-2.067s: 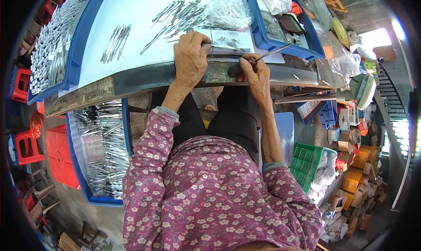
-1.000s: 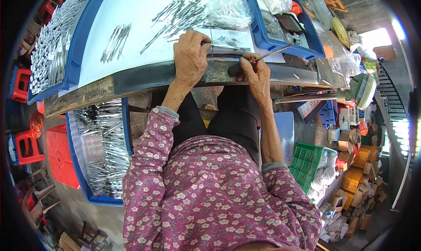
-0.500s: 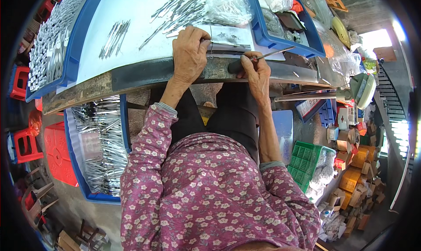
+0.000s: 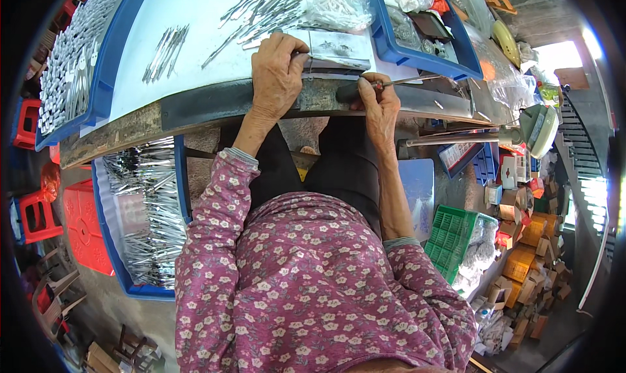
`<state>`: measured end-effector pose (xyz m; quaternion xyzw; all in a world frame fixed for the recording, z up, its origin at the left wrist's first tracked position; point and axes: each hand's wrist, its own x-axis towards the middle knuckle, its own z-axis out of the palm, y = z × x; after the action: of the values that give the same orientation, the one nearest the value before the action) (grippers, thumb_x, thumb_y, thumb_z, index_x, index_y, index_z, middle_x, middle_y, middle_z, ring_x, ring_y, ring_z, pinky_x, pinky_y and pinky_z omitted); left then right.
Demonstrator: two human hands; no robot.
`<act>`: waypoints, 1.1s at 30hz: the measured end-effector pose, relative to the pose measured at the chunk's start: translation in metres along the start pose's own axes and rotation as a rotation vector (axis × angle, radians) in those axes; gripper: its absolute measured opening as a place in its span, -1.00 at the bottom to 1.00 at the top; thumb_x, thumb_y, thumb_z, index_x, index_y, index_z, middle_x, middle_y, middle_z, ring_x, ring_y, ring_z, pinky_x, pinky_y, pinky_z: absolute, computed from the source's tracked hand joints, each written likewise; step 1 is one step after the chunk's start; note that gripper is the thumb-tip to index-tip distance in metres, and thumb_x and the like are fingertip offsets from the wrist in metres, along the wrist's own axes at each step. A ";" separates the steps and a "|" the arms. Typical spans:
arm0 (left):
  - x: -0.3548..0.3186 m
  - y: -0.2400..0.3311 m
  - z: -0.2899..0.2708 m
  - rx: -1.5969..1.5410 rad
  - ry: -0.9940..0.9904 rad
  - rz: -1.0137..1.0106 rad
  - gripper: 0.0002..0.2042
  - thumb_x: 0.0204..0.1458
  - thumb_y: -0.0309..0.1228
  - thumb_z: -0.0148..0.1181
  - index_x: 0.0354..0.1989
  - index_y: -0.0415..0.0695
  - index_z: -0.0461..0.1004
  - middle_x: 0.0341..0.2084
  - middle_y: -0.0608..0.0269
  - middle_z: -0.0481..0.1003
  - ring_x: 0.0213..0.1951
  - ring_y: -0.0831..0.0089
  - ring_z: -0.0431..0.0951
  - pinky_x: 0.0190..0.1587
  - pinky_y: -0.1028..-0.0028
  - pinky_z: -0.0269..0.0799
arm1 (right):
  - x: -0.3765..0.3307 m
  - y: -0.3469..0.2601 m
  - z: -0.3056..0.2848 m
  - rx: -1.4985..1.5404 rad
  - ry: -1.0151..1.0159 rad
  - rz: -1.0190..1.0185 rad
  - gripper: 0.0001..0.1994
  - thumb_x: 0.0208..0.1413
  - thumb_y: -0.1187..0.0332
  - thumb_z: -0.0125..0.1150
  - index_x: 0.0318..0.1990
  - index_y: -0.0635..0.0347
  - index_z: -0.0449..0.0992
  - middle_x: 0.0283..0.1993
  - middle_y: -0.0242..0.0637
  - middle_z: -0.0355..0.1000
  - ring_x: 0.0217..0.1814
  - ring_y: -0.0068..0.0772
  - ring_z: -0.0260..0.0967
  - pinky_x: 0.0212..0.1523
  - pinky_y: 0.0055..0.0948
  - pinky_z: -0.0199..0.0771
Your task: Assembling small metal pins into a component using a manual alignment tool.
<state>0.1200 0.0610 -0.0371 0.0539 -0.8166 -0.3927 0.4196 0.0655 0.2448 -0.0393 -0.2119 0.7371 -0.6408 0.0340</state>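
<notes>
My left hand (image 4: 278, 76) is at the table's near edge, thumb and fingers pinched together. What they hold, if anything, is too small or hidden to make out. To its right, my right hand (image 4: 379, 105) is closed round a screwdriver (image 4: 412, 79), whose metal shaft points right. Between the hands, just beyond the dark edge strip (image 4: 319, 96), lies a flat pale block (image 4: 342, 47) with grey smudges. Behind my left hand a loose pile of thin metal strips (image 4: 261, 14) spreads over the white tabletop sheet (image 4: 215, 53). A smaller bunch of strips (image 4: 166, 53) lies farther left.
A blue tray (image 4: 107, 73) of upright white-ended pieces stands at left. Another blue bin (image 4: 424, 60) holds bags at back right, beside a clear plastic bag (image 4: 339, 8). Below the table sits a blue crate (image 4: 182, 184) of metal pieces. A green crate (image 4: 450, 242) is at right.
The whole view has shifted slightly, moving the table and trays a little up and left in the picture. Both hands keep nearly the same place and grip.
</notes>
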 end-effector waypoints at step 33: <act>0.000 0.002 0.000 -0.010 -0.001 -0.011 -0.89 -0.23 -0.56 0.17 -0.48 -0.16 0.40 -0.50 0.25 0.36 -0.34 0.26 0.38 -0.31 0.33 0.21 | -0.001 0.000 0.000 0.028 0.008 0.010 -0.79 0.09 0.32 0.14 -0.22 0.26 0.37 -0.52 -0.43 0.30 -0.58 -0.64 0.24 -0.57 -0.65 0.26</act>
<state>0.1206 0.0622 -0.0356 0.0559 -0.8144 -0.3992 0.4176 0.0662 0.2453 -0.0394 -0.2051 0.7291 -0.6519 0.0373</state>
